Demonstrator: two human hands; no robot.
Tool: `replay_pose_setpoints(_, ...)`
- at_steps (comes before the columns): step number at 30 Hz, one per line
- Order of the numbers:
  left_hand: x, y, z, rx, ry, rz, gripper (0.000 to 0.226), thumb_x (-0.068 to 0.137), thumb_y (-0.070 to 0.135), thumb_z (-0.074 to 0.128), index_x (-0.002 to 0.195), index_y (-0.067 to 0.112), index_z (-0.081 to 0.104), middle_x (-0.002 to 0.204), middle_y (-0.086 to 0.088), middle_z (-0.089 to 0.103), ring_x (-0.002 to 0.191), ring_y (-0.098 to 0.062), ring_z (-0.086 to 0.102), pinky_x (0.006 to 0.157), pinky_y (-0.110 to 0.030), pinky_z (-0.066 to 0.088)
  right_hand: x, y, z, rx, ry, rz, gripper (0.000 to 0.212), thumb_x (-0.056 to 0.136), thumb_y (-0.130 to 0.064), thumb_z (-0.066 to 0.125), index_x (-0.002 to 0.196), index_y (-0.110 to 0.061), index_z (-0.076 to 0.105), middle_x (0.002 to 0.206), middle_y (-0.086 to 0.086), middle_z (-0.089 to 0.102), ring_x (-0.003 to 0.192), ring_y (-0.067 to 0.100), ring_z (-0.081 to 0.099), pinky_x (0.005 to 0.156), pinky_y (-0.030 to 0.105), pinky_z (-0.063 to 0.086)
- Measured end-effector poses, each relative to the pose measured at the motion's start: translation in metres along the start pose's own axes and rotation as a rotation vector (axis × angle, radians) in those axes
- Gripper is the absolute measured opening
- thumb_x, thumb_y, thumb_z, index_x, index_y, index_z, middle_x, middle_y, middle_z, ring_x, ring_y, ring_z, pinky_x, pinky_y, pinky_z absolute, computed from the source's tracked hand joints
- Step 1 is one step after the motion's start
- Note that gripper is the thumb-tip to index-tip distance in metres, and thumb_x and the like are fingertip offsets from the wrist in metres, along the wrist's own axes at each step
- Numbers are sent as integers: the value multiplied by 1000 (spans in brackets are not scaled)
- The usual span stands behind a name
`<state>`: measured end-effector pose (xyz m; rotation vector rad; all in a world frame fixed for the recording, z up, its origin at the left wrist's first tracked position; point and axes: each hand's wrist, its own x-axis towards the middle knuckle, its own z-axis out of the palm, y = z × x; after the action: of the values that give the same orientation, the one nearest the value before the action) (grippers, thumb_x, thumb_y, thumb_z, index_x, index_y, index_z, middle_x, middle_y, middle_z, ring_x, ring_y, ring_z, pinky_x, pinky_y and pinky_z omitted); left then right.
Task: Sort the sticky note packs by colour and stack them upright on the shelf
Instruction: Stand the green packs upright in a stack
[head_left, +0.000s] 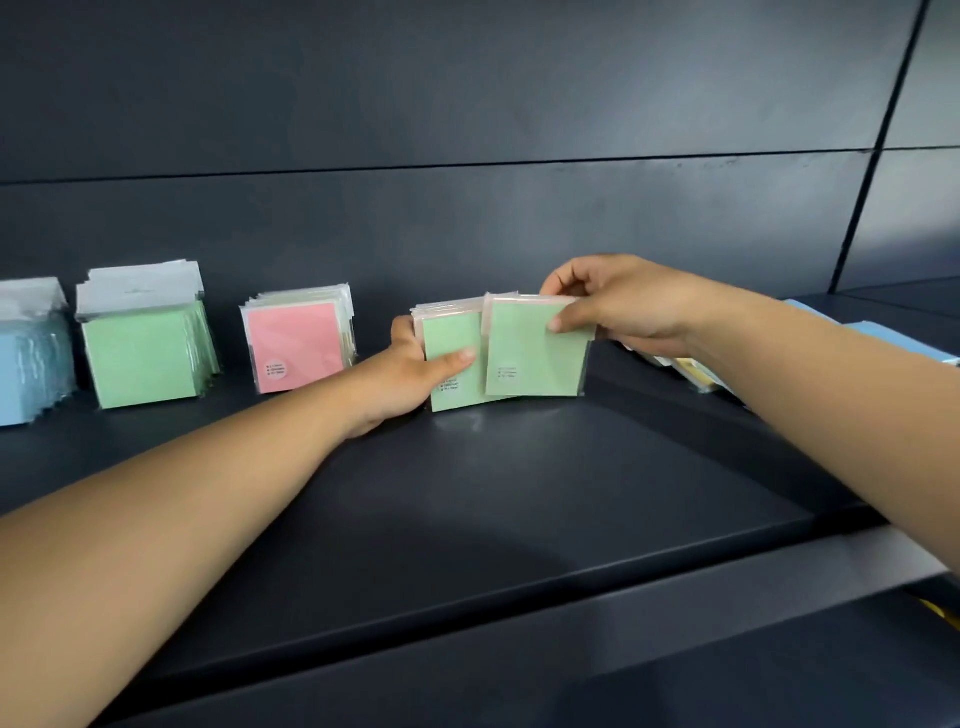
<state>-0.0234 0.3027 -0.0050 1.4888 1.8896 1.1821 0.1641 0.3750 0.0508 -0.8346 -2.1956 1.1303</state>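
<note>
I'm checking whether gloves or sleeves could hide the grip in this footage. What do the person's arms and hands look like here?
Both forearms are bare up to the frame edge, with no sleeve showing. The left hand and the right hand wear no gloves, and no rings, watch or wristband can be seen. The fingernails look short and unpainted. No markings can be made out on either arm.

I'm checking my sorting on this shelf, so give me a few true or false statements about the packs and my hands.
1. The right hand pinches a green pack. True.
2. The left hand rests flat on the shelf. False: its grip holds a green stack upright.
3. A pink stack stands left of both hands. True.
4. The stack at the far left is yellow. False: the blue stack is there.
</note>
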Motion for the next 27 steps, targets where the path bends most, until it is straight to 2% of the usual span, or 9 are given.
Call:
replay_pose_setpoints(4, -1, 0, -1, -48, -4, 13, 64, 94, 42, 40, 143, 11, 11, 118, 11, 38, 110, -3, 36, 88, -16, 26, 12, 3, 2, -55, 4, -3, 25, 82, 6, 62, 76, -19, 58, 80, -3, 57, 82, 13, 54, 78, 25, 48)
replay_pose_setpoints(8, 0, -1, 0, 20, -28, 41, 75, 89, 42, 51, 145, 14, 9, 121, 15, 24, 111, 0, 32, 88, -15, 26, 17, 5, 11, -58, 65, -52, 23, 77, 0, 71, 75, -19, 59, 82, -3, 57, 87, 14, 53, 88, 33, 49)
replay_pose_setpoints(13, 3, -7, -2, 48, -12, 46, 85, 81, 31, 67, 141, 11, 12, 102, 20, 38, 105, -6, 41, 84, -17, 33, 22, 1, 29, -258, 147, -193, 21, 75, -16, 75, 79, -25, 56, 99, -1, 51, 86, 6, 47, 76, 13, 39)
replay_pose_setpoints(15, 6, -9, -4, 50, -25, 44, 86, 79, 31, 70, 144, 15, 16, 97, 30, 29, 107, -6, 42, 89, -20, 35, 23, 1, 34, -339, 176, -231, 28, 75, -20, 75, 87, -26, 50, 110, -3, 38, 106, 8, 42, 87, 16, 34)
replay_pose_setpoints(17, 7, -11, -6, 32, -63, 48, 90, 74, 35, 75, 144, 18, 22, 108, 27, 33, 115, -7, 44, 95, -23, 38, 24, 2, 36, -318, 194, -232, 38, 75, -21, 74, 98, -26, 44, 116, -6, 30, 122, 14, 35, 94, 19, 29)
replay_pose_setpoints(20, 8, -13, -9, -18, -102, 81, 107, 54, 45, 81, 142, 20, 25, 134, 12, 34, 123, -9, 47, 104, -32, 42, 25, 9, 35, -174, 140, -105, 68, 75, -27, 75, 129, -24, 33, 133, -3, 31, 124, 13, 38, 97, 21, 32)
replay_pose_setpoints(22, 8, -14, -10, -48, -98, 93, 102, 57, 36, 82, 140, 19, 24, 129, 9, 48, 122, -10, 50, 104, -35, 42, 25, 18, 34, 36, -7, -3, 83, 76, -22, 74, 141, -25, 23, 136, -7, 35, 120, 10, 41, 106, 26, 34)
replay_pose_setpoints(25, 11, -16, -9, -74, -100, 135, 100, 54, 43, 82, 138, 18, 32, 127, 4, 58, 121, -13, 53, 103, -41, 43, 28, 31, 33, 237, -206, -20, 55, 81, -6, 67, 127, -23, 43, 119, -10, 58, 111, 9, 56, 102, 26, 43)
replay_pose_setpoints(27, 12, -16, -9, -94, -72, 159, 98, 53, 44, 79, 137, 18, 36, 128, 2, 58, 120, -13, 54, 103, -41, 43, 33, 34, 34, 194, -160, -99, 41, 82, -5, 66, 115, -23, 51, 109, -11, 63, 99, 2, 61, 89, 13, 49)
